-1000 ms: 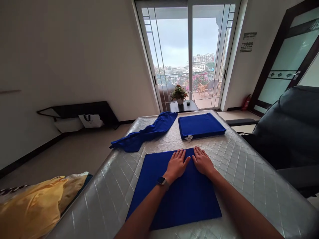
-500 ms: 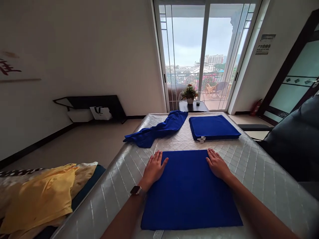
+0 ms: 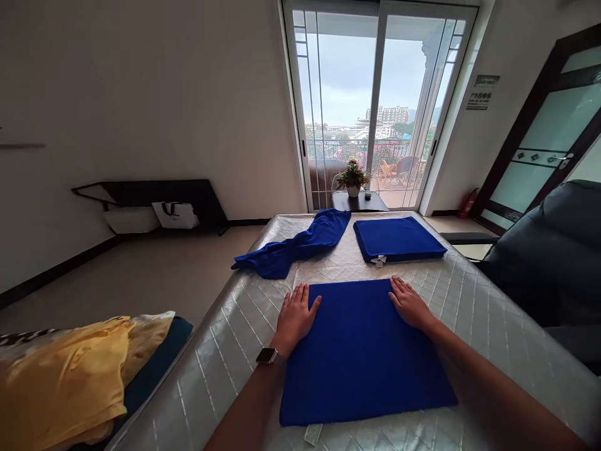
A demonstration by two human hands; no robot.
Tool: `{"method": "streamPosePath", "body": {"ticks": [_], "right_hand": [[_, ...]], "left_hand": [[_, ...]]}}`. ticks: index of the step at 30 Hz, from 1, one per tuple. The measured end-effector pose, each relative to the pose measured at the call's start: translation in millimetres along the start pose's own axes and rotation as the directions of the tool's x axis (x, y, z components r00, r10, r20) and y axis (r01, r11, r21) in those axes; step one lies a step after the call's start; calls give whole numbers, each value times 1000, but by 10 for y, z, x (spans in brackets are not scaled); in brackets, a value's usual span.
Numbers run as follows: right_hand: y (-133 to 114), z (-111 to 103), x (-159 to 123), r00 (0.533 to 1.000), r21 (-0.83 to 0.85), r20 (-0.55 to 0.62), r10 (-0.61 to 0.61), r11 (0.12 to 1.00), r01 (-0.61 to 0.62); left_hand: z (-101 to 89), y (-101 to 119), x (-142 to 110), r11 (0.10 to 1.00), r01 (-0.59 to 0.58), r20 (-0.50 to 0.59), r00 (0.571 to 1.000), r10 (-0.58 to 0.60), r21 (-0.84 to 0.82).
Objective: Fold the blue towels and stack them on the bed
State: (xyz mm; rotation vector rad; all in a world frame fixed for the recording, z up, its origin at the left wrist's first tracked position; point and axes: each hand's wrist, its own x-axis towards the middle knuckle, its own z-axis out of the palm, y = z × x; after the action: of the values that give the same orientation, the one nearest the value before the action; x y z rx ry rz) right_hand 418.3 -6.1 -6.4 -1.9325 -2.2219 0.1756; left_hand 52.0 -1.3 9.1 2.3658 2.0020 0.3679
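Note:
A blue cloth [image 3: 361,354], folded into a flat square, lies before me on a mattress wrapped in clear quilted plastic [image 3: 469,307]. My left hand [image 3: 295,316] rests flat on its far left corner, fingers spread, a smartwatch on the wrist. My right hand [image 3: 409,302] lies flat on the far right corner, fingers stretched out. Neither hand grips anything. Further back a second folded blue cloth [image 3: 397,238] lies at the right, and a crumpled blue cloth [image 3: 295,245] stretches out at the left.
A black padded chair [image 3: 549,250] stands close on the right. Yellow fabric [image 3: 70,382] lies heaped at the lower left. Beyond the mattress a small dark table holds a potted plant [image 3: 353,178] before glass balcony doors [image 3: 375,100].
A second ago both hands lay together at the middle of the cloth's far edge. They have slid apart to its two far corners and hardly moved in the last half second.

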Motion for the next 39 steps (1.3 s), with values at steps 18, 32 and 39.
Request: {"method": "streamPosePath", "body": {"ticks": [18, 32, 39], "right_hand": [[-184, -114, -304, 999, 43, 2, 32, 999, -32], [-184, -159, -326, 999, 78, 8, 39, 996, -39], [-151, -118, -325, 1000, 27, 21, 9, 1000, -9]], "left_hand": [[65, -35, 68, 999, -7, 33, 999, 6, 49], [-64, 1638, 130, 947, -320, 49, 947, 319, 12], [184, 2220, 146, 917, -375, 13, 925, 380, -137]]}}
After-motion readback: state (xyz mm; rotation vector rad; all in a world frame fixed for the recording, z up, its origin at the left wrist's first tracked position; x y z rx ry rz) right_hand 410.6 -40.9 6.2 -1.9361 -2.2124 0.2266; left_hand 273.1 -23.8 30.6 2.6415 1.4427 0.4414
